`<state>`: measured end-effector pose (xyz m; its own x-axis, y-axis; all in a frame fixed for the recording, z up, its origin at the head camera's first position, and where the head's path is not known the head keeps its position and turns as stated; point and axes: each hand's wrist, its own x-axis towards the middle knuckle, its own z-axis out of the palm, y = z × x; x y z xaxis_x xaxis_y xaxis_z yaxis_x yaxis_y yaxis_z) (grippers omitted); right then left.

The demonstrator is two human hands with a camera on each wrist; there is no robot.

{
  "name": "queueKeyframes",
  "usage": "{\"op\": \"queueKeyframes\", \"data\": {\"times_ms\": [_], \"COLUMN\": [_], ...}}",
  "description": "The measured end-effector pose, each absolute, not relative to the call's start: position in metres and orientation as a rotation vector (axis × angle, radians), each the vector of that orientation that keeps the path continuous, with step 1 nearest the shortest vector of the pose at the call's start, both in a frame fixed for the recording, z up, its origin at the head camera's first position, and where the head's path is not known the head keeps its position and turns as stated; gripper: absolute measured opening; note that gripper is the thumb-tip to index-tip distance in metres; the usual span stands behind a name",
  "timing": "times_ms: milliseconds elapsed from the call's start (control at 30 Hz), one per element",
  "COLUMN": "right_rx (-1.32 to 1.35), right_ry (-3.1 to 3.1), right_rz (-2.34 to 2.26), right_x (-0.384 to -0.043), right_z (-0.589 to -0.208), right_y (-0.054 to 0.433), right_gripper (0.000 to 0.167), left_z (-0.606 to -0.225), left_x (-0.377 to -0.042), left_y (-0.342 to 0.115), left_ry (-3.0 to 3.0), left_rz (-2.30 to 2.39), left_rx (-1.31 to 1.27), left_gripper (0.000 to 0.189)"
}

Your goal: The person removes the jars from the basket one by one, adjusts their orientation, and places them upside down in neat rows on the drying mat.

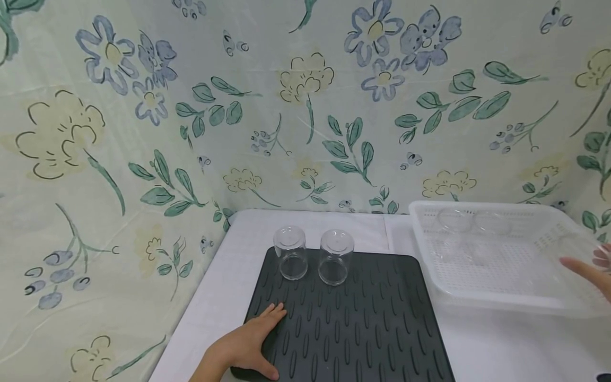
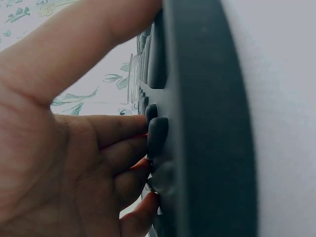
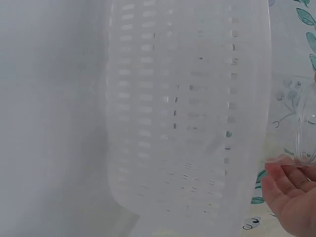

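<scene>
My left hand [image 1: 248, 339] rests, fingers spread, on the front left part of a black ridged drying mat [image 1: 363, 318]. In the left wrist view, its fingertips touch the mat's raised ridges and the thumb lies at the edge. Two clear drinking glasses, one [image 1: 290, 253] left of the other [image 1: 336, 257], stand upside down at the back of the mat. At the far right, my right hand [image 1: 592, 275] is over the end of a white plastic basket [image 1: 501, 302], partly out of frame. In the right wrist view its fingers hold a clear glass [image 3: 307, 133], cut off by the frame.
Two more clear glasses, one [image 1: 453, 220] beside the other [image 1: 492, 223], are in the back left of the basket. A white cloth [image 1: 382, 231] covers the table. Floral fabric [image 1: 296, 116] hangs behind and to the left.
</scene>
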<state>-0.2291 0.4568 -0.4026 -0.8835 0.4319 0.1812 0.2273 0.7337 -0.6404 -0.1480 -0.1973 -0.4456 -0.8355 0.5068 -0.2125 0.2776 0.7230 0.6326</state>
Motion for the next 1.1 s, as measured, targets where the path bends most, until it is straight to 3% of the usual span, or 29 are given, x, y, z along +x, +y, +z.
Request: {"op": "queueKeyframes", "data": {"times_ms": [333, 633, 1100], "right_rx": [-0.440, -0.327, -0.224], "right_ry": [-2.628, -2.512, -2.460], "right_rz": [0.845, 0.870, 0.871], "right_x": [-0.218, -0.208, -0.194], "right_z": [-0.376, -0.360, -0.349], "right_y": [0.428, 0.399, 0.373], "right_gripper": [0.090, 0.072, 0.077], "left_z": [-0.447, -0.448, -0.446], "left_x": [-0.148, -0.149, -0.148], "left_y": [-0.198, -0.199, -0.198], "left_ry": [2.555, 2.557, 2.557], "left_rz": [0.857, 0.857, 0.868], "left_rx": [0.601, 0.605, 0.609], "left_gripper": [0.115, 0.115, 0.115]}}
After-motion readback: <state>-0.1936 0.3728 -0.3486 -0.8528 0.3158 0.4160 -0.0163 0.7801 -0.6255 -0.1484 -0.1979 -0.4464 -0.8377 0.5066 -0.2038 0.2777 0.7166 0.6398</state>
